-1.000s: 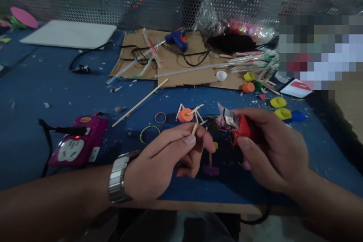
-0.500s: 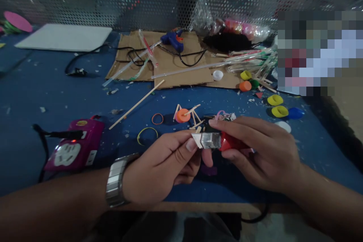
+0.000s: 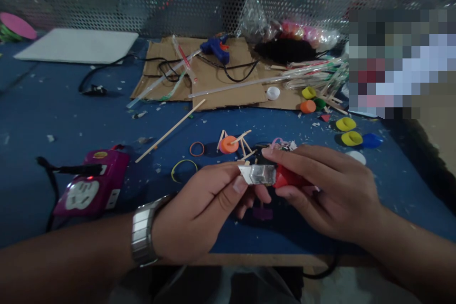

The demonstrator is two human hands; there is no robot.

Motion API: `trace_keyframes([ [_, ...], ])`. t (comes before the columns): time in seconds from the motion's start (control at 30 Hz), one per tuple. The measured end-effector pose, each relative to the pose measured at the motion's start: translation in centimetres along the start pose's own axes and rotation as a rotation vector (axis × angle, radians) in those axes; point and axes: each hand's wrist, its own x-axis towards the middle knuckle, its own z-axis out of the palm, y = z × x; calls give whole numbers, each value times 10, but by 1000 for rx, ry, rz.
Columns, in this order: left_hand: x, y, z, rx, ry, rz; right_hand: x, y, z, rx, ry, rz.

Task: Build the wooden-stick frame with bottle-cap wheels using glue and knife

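Note:
My right hand (image 3: 331,190) grips a red-handled utility knife (image 3: 274,176) with its silver blade end pointing left. My left hand (image 3: 203,209), with a metal watch on the wrist, pinches closed right at the blade tip; whether a small wooden stick is still in its fingers is hidden. Both hands hover over the near edge of the blue table (image 3: 71,118). Just beyond them lies an orange bottle cap with thin sticks glued to it (image 3: 228,143). A small purple piece (image 3: 262,212) lies under the hands.
A magenta power strip (image 3: 90,189) sits at left. A long stick (image 3: 171,130), rubber bands (image 3: 196,148), cardboard (image 3: 213,80) with a blue glue gun (image 3: 215,47), straws and several coloured caps (image 3: 351,137) lie behind. A white board (image 3: 78,45) is far left.
The right hand turned the knife from upright to level, blade pointing left. The left hand, which held a short stick, moved right to meet the blade tip.

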Motion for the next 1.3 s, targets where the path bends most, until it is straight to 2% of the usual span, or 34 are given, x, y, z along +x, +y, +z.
trace_keyframes([
  [0.07, -1, -2, 1, -1, -6, -12, 1, 0, 1, -2, -1, 1],
  [0.2, -3, -8, 6, -246, -34, -53, 2, -1, 1, -6, -5, -8],
  [0.27, -3, -10, 5, -293, -31, -84, 2, -2, 1, -3, -13, -15],
  [0.47, 2, -4, -2, 25, 65, -1, 0, -1, 2, -19, -11, -20],
  [0.7, -5, -8, 1, -70, 129, -41, 1, -2, 3, -28, -7, 22],
  [0.83, -7, -11, 1, -90, 93, 17, 0, -2, 3, -24, -18, 37],
  [1.1, -1, 2, -1, 121, 111, -3, 0, -5, 0, -39, -16, 7],
  [1.3, 1, 4, -4, 139, 76, 19, -1, -6, 0, -51, -14, 12],
])
